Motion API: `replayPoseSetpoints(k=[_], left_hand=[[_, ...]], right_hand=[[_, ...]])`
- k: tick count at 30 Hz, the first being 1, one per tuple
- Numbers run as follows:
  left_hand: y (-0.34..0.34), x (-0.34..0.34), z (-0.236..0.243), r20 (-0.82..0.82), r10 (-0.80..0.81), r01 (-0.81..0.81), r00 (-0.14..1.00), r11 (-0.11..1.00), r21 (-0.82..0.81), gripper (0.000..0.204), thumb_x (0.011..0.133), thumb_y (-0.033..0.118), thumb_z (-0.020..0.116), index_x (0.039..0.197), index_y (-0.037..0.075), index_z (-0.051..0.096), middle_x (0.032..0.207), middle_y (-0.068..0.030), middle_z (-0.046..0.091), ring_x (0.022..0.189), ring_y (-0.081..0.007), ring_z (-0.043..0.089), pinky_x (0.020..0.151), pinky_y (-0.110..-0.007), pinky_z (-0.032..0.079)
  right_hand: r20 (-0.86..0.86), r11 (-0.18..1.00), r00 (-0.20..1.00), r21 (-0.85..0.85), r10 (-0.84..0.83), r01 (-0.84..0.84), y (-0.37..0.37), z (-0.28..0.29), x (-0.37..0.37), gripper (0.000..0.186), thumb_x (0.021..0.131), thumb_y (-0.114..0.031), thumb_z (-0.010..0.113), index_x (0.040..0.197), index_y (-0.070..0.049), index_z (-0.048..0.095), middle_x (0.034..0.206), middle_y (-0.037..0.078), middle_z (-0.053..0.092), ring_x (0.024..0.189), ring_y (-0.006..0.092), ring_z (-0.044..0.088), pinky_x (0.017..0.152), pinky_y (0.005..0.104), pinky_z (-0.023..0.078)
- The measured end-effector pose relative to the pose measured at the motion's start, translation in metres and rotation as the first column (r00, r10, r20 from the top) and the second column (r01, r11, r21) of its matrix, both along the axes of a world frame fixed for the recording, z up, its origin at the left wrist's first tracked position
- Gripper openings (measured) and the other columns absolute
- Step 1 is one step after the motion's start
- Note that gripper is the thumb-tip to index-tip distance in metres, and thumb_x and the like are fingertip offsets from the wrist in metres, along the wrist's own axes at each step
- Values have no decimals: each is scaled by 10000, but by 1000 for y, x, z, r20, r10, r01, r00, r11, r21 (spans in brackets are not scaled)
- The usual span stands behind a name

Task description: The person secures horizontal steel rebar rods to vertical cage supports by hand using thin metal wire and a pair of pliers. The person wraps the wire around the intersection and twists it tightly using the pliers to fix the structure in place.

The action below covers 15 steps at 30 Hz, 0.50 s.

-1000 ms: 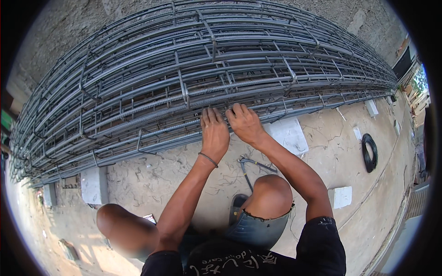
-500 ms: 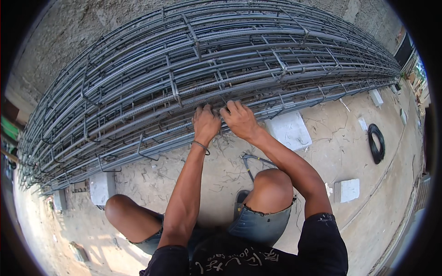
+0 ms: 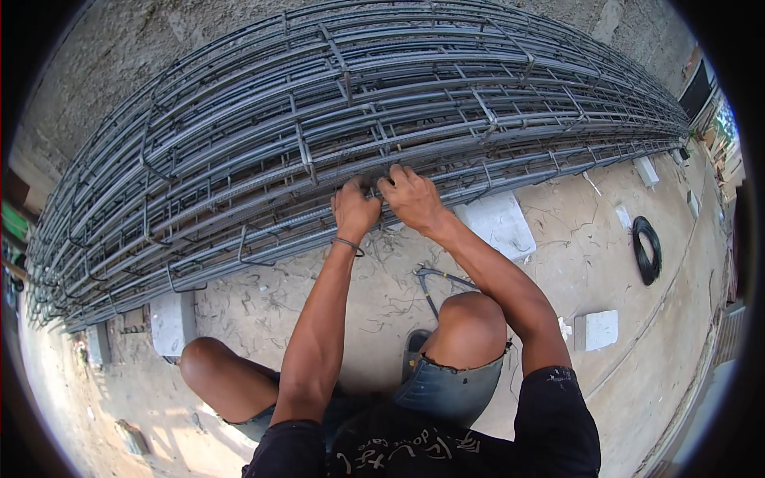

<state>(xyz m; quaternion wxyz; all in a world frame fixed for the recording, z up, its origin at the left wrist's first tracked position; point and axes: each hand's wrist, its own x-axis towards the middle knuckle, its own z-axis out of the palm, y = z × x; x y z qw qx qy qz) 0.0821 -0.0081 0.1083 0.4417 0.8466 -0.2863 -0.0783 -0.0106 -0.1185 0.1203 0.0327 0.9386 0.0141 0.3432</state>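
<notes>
A long stack of grey steel rebar cages (image 3: 307, 156) lies across the view in front of me, with square stirrups along the bars. At its near side, my left hand (image 3: 355, 210) is closed, fingers curled down over a lower bar. Close beside it, my right hand (image 3: 412, 203) is bent in a pinch at the same spot, the two sets of fingertips almost meeting. Whatever is between the fingers is too small and hidden to make out. On the ground below the hands rests a pair of pincers (image 3: 425, 273) with its handles spread.
White blocks (image 3: 502, 229) prop the cages off the concrete ground, another one (image 3: 172, 327) at the left. A loose block (image 3: 599, 331) and a coil of black wire (image 3: 650, 276) lie at the right. Wire scraps litter the ground. Behind the stack runs a rough wall (image 3: 111, 88).
Both hands stay at the same bar. The right hand's fingers have shifted slightly up and left, and the left hand's fingers have curled a little differently. The view has moved slightly.
</notes>
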Motion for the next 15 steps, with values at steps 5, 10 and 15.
replayPoseSetpoints(k=[5, 10, 15], left_hand=[[8, -6, 11, 32, 16, -17, 999, 1000, 23, 336, 692, 169, 643, 987, 11, 666, 954, -198, 681, 933, -331, 651, 833, -374, 485], [-6, 0, -1, 91, 48, -49, 995, 999, 9, 316, 708, 182, 630, 974, 14, 664, 866, -191, 687, 869, -349, 656, 798, -390, 492], [-9, -1, -10, 192, 2, 0, 981, 1000, -13, 325, 728, 166, 632, 1007, 1, 648, 828, -180, 685, 823, -368, 648, 776, -420, 493]], right_hand=[[13, 1000, 1000, 3, 6, -6, 4, 0, 4, 143, 698, -96, 586, 830, -47, 611, 872, 138, 546, 779, 273, 610, 526, 364, 545], [71, 997, 995, -37, 71, -68, -5, 3, 11, 80, 696, -83, 581, 762, -38, 586, 823, 129, 557, 746, 267, 613, 518, 362, 552], [-77, 997, 997, -71, 8, -13, -5, 10, 17, 149, 690, -87, 595, 826, -27, 601, 799, 130, 566, 764, 274, 612, 541, 364, 556]])
